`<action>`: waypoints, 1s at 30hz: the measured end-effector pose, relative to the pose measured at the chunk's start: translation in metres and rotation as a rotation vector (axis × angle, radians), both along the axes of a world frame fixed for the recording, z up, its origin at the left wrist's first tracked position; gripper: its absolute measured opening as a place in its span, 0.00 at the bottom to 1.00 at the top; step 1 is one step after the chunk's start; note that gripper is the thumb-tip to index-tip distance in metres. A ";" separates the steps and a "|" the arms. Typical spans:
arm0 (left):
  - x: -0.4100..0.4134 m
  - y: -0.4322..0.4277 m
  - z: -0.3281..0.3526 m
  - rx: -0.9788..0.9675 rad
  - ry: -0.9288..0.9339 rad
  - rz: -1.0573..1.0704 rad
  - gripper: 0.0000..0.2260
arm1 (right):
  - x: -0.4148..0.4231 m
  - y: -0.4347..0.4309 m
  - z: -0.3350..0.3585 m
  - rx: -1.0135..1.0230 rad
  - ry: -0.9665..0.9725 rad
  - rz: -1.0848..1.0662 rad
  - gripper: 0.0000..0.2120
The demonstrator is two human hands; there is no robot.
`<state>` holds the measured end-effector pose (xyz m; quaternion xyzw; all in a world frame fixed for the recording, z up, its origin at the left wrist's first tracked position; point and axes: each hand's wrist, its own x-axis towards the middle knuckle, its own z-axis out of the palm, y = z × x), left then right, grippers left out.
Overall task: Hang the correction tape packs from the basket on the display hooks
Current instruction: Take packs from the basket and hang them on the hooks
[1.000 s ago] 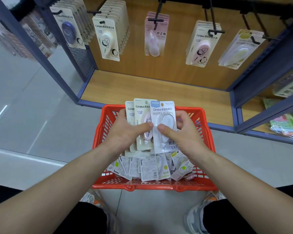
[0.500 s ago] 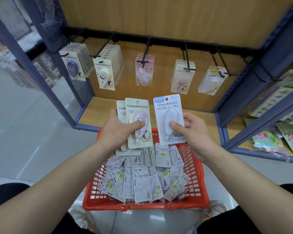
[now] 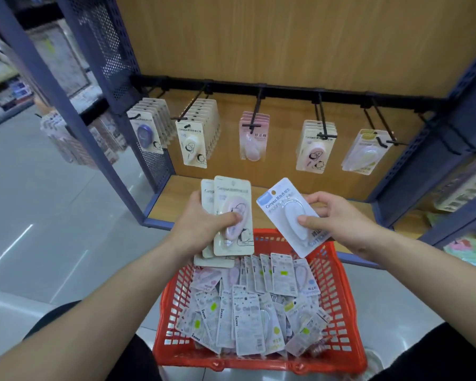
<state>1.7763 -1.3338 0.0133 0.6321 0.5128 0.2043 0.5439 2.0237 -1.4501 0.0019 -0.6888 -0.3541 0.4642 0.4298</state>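
Shelf (image 3: pixel 286 50) right in front of me, with hooks (image 3: pixel 323 125) along its rail that all have packs hanging on them. The red basket (image 3: pixel 338 298) is below my hands, with loose packs (image 3: pixel 248 323) piled inside. My left grip (image 3: pixel 195 229) is wrapped round a small beige stack (image 3: pixel 232 193) above the basket's far rim, thumb on the front card. My right grip (image 3: pixel 338 218) pinches one white pack (image 3: pixel 283 204), tilted, just beside the stack and not touching it.
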 end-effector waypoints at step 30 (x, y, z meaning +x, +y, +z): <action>0.201 -0.045 -0.038 -0.099 -0.134 -0.374 0.20 | 0.200 -0.062 -0.016 0.220 0.126 -0.855 0.06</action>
